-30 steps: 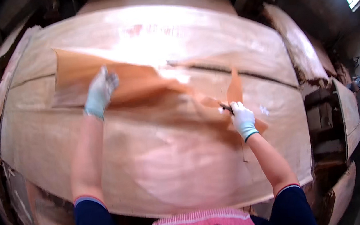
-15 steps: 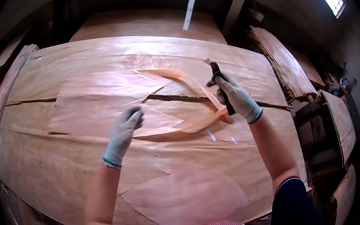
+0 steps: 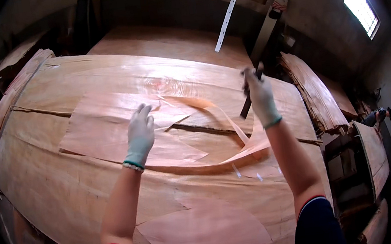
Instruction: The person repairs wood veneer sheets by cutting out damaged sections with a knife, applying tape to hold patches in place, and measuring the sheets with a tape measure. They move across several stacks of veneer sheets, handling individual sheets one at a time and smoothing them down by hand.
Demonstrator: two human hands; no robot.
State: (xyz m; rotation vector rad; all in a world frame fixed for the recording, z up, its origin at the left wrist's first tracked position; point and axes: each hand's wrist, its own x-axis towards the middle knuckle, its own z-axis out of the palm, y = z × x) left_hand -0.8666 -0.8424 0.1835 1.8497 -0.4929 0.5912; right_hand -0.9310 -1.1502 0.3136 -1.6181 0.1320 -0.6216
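Observation:
My left hand [image 3: 140,131], in a white glove with dark fingertips, is over a pale pink veneer sheet [image 3: 95,130]. Its fingers are spread a little and nothing shows in them. At the right, my gloved right hand [image 3: 261,94] is closed round a dark, narrow tool [image 3: 245,108] with a straight end pointing down; its exact kind is unclear. Between the hands, a thin curled veneer strip [image 3: 221,111] loops over the large veneer surface [image 3: 54,175]. A dark, split-like gap [image 3: 204,129] crosses that surface beneath the strip.
Another pink veneer piece [image 3: 205,232] lies close to my body. Stacked veneer sheets stand at the right [image 3: 312,89] and left [image 3: 18,91]. A white perforated metal strip [image 3: 226,24] hangs beyond the far edge. A rack [image 3: 344,166] stands at right.
My left hand has shifted slightly right and its curled fingers have opened. The right hand has risen a little with the tool, which is now tilted. The view has shifted, showing more of the far wall.

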